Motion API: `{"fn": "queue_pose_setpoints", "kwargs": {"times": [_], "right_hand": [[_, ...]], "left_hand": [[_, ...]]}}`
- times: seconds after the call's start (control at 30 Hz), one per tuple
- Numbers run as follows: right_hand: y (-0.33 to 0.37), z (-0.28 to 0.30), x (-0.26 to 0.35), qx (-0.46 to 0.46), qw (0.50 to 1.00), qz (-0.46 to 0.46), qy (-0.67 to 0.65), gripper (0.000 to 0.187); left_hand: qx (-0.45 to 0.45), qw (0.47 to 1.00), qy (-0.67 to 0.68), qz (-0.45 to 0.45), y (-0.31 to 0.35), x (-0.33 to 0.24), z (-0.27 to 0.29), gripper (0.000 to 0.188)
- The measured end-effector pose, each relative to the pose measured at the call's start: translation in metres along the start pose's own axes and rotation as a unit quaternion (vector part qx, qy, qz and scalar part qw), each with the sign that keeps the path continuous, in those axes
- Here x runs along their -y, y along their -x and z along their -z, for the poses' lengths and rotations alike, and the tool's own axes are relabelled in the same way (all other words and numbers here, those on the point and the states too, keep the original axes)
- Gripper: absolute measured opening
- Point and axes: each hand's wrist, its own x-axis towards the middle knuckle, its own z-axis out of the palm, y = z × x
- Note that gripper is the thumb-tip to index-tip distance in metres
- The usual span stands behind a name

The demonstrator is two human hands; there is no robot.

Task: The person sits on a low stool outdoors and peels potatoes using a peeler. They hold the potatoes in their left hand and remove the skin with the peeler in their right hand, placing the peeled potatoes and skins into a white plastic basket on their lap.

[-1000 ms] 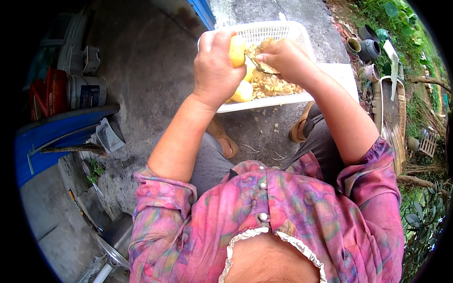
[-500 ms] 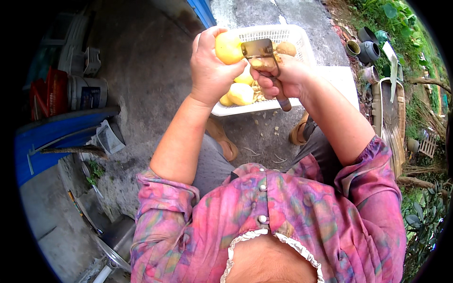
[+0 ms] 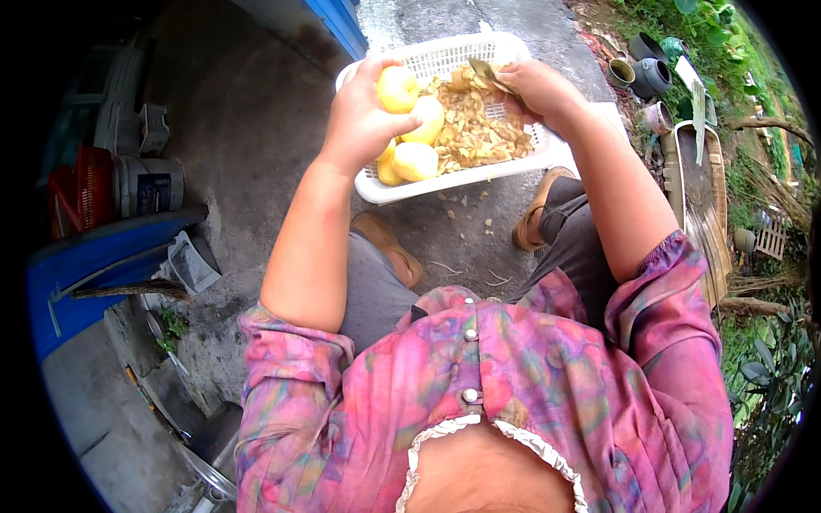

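Observation:
At the left side of a white plastic basket (image 3: 457,182), my left hand (image 3: 355,120) is curled round a peeled yellow potato (image 3: 396,89). Its thumb lies by another peeled potato (image 3: 425,120). A further peeled potato (image 3: 415,161) rests in the basket's near left corner, beside a partly covered one. My right hand (image 3: 540,90) reaches over the far right part of the basket, closed on a knife (image 3: 486,72) with a broad dark blade; its handle is hidden in the hand. A brown potato (image 3: 462,79) lies by the blade. Brown and yellow peelings (image 3: 479,128) fill the basket's middle.
The basket stands on grey concrete before my feet, with a few fallen scraps nearby. Pots (image 3: 652,77) and a long trough (image 3: 703,188) stand on the right, next to plants. On the left are a white bucket (image 3: 158,184), a red crate (image 3: 92,184) and a broom (image 3: 128,289).
Both hands have moved apart. My left hand has brought its potato down beside the other peeled ones, and my right hand has carried the knife right, towards the brown potato, uncovering the peelings.

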Motion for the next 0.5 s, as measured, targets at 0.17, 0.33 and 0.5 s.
{"fn": "queue_pose_setpoints", "kwargs": {"times": [0.17, 0.33, 0.5], "right_hand": [[0.008, 0.016, -0.004, -0.088, 0.963, -0.003, 0.255, 0.032], [0.030, 0.017, -0.001, -0.179, 0.902, 0.088, 0.384, 0.035], [0.051, 0.016, 0.011, -0.197, 0.868, 0.102, 0.444, 0.028]], "left_hand": [[0.113, 0.954, -0.258, 0.102, -0.003, 0.003, -0.013, 0.061], [0.189, 0.870, -0.412, 0.191, -0.015, 0.009, -0.034, 0.051], [0.167, 0.878, -0.417, 0.164, -0.024, 0.022, -0.046, 0.043]]}}
